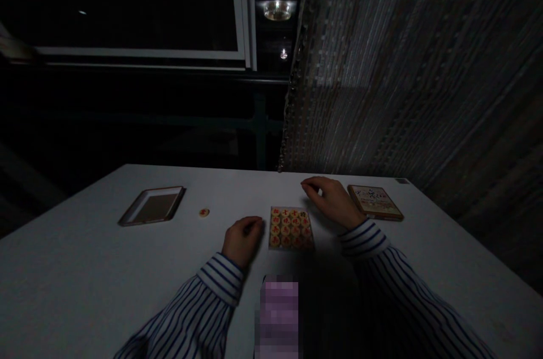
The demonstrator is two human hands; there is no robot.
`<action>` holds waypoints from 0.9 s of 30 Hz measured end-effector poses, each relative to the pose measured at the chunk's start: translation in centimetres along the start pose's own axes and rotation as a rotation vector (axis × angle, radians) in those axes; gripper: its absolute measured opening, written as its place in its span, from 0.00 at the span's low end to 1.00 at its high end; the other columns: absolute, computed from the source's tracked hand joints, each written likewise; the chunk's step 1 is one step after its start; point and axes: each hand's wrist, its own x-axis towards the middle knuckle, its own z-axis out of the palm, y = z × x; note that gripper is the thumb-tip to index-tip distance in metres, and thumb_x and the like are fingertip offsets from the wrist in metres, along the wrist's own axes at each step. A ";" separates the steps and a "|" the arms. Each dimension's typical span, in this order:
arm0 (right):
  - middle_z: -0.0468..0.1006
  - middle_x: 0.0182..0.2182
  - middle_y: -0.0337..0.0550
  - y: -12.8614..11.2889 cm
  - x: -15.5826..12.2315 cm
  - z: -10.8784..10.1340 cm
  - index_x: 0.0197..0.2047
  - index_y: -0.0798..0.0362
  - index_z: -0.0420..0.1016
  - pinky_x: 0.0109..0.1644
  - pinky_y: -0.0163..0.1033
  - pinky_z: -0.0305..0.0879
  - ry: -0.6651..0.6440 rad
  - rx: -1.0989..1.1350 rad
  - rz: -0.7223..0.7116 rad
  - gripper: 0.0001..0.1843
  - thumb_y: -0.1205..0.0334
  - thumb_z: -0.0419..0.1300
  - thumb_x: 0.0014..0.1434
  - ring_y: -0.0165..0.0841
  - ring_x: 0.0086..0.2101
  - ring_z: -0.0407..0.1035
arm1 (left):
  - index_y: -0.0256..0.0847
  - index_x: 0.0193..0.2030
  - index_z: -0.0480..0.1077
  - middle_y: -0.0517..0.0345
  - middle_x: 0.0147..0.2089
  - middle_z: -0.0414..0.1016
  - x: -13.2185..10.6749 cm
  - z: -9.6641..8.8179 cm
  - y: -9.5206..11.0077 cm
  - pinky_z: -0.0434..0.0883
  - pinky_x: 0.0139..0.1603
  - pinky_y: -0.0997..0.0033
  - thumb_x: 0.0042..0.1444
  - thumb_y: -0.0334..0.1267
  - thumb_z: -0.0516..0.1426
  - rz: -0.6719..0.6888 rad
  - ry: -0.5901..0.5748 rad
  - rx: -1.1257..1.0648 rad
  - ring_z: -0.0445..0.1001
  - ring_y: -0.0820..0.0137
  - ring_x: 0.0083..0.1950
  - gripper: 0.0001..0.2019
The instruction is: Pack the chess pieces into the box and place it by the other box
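Mid-table sits 1 squarish tray point(270, 243), see-through-looking, w/ 16 round pieces point(285, 230) in 4 rows of 4: tan discs, red characters, packed edge to edge. 1 loose disc point(204, 212), same type, lies flat at approx 9–10 o'clock from tray, well apart. L hand point(242, 240) is just off tray at approx 9 o'clock: fingers curled, thumb tip close to forefinger; can't tell if anything's pinched. R hand point(331, 199), approx 2 o'clock: fingers bent, tips close together, ditto can't tell re contents. Further out, 1 shallow open box point(158, 209), brown-edged, at 9–10 o'clock beyond loose disc; 1 flat box point(375, 200) w/ printed top at 2–3 o'clock, near R hand. At 6 o'clock, 1 pixelated pinkish item point(278, 314), ID unclear. All on 1 white table point(85, 274).
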 end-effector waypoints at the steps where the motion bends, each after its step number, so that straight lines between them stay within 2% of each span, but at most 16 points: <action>1: 0.77 0.34 0.42 -0.3 0.0 -0.2 0.40 0.53 0.73 0.38 0.35 0.62 0.007 0.016 0.000 0.12 0.62 0.50 0.58 0.32 0.34 0.69 | 0.37 0.38 0.73 0.52 0.37 0.77 -0.1 -0.4 0.0 0.69 0.43 0.67 0.50 0.46 0.52 -0.006 0.007 -0.002 0.73 0.66 0.39 0.16; 4: 0.76 0.34 0.42 -1.5 -0.1 -0.7 0.40 0.53 0.73 0.38 0.35 0.63 0.007 0.063 -0.004 0.12 0.61 0.50 0.58 0.31 0.34 0.69 | 0.37 0.37 0.73 0.51 0.37 0.77 -0.4 -2.2 -0.1 0.69 0.42 0.67 0.50 0.46 0.52 -0.010 0.020 0.020 0.73 0.65 0.38 0.17; 8: 0.76 0.36 0.43 -2.9 0.1 -0.6 0.40 0.53 0.73 0.39 0.36 0.63 -0.056 0.099 -0.020 0.12 0.62 0.50 0.58 0.32 0.36 0.69 | 0.37 0.36 0.73 0.52 0.34 0.77 -1.2 -5.7 -0.6 0.69 0.39 0.69 0.50 0.47 0.51 -0.001 0.055 0.101 0.73 0.66 0.36 0.17; 12: 0.76 0.38 0.44 -4.3 1.2 0.2 0.41 0.53 0.73 0.41 0.37 0.63 -0.170 0.079 -0.089 0.13 0.61 0.50 0.57 0.34 0.38 0.69 | 0.38 0.34 0.73 0.54 0.32 0.76 -1.5 -9.3 -2.0 0.69 0.35 0.71 0.50 0.47 0.51 -0.026 0.128 0.170 0.73 0.68 0.33 0.16; 16: 0.76 0.38 0.44 -6.4 3.0 1.7 0.41 0.53 0.74 0.44 0.36 0.61 -0.294 0.078 -0.154 0.14 0.62 0.49 0.57 0.34 0.39 0.69 | 0.38 0.36 0.72 0.53 0.33 0.76 -0.8 -11.8 -3.7 0.70 0.32 0.71 0.48 0.47 0.53 -0.079 0.196 0.215 0.73 0.68 0.31 0.16; 21: 0.77 0.36 0.44 -9.0 5.0 5.6 0.40 0.53 0.75 0.42 0.35 0.61 -0.486 0.040 -0.235 0.14 0.62 0.49 0.56 0.33 0.37 0.69 | 0.36 0.41 0.71 0.49 0.36 0.76 1.2 -12.9 -6.4 0.69 0.38 0.69 0.48 0.45 0.54 -0.054 0.196 0.360 0.74 0.65 0.36 0.17; 24: 0.77 0.38 0.45 -10.0 5.9 8.6 0.41 0.53 0.74 0.43 0.35 0.59 -0.535 -0.002 -0.245 0.15 0.63 0.48 0.56 0.34 0.39 0.69 | 0.34 0.45 0.70 0.46 0.42 0.75 2.4 -12.8 -7.7 0.67 0.44 0.67 0.49 0.42 0.54 -0.004 0.148 0.461 0.72 0.62 0.43 0.18; 27: 0.76 0.40 0.47 -10.8 6.9 11.5 0.43 0.54 0.73 0.44 0.36 0.58 -0.568 -0.058 -0.259 0.16 0.63 0.48 0.56 0.35 0.41 0.68 | 0.36 0.46 0.69 0.46 0.42 0.75 3.0 -12.5 -8.4 0.65 0.46 0.66 0.51 0.41 0.52 0.031 0.153 0.505 0.72 0.63 0.44 0.17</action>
